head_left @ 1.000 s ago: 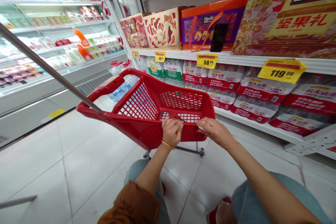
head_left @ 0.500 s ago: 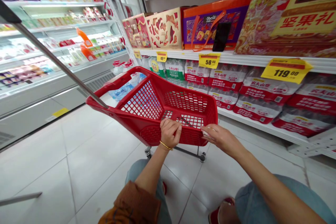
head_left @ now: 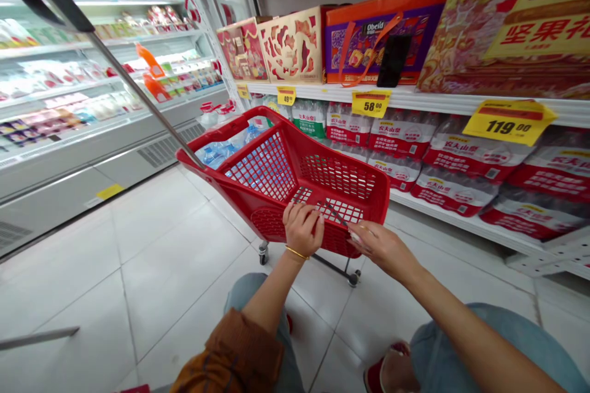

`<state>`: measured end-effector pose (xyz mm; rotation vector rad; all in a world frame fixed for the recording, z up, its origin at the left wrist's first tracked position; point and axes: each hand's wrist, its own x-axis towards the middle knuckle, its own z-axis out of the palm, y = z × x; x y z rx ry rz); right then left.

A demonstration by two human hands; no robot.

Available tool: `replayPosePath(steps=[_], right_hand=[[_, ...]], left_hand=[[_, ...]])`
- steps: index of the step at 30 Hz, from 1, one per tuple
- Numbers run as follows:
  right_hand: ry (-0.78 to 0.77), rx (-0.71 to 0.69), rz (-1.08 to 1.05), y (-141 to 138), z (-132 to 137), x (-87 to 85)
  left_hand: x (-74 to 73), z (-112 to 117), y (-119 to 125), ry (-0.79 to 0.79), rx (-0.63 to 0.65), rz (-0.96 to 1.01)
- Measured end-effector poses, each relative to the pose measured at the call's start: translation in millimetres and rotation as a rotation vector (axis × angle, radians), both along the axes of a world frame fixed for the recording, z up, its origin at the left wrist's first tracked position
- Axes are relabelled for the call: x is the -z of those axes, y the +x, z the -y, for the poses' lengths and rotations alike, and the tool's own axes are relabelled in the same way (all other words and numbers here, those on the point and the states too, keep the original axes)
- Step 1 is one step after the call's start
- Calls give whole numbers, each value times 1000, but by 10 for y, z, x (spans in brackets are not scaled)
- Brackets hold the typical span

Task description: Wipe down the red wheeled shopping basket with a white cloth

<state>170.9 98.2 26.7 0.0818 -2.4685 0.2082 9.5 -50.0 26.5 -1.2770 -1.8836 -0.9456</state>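
Observation:
A red plastic shopping cart on small wheels stands tilted on the white floor in front of me, its metal pull handle slanting up to the upper left. My left hand is curled over the cart's near rim, a gold bracelet on the wrist. My right hand rests on the rim's right near corner, fingers bent against the red plastic. The basket looks bare inside. My knees in blue jeans show below.
Shelves on the right carry shrink-wrapped packs of bottled water with gift boxes above and yellow price tags. A refrigerated display case runs along the left. White tiled floor lies between them.
The cart has shifted to the right and away from me, and its handle has swung higher. Both hands stayed on the near rim and moved with it.

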Motion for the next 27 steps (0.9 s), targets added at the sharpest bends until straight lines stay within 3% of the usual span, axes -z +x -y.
replayPosePath(steps=[5, 8, 18, 27], right_hand=[[34, 20, -33, -30, 44, -1], [42, -15, -44, -27, 29, 19], [-20, -171, 27, 60, -225, 54], [-79, -217, 109, 190, -389, 26]], left_hand=[[100, -166, 320, -175, 212, -98], [150, -224, 418, -184, 197, -23], [60, -229, 316, -268, 335, 15], [124, -294, 291, -270, 325, -71]])
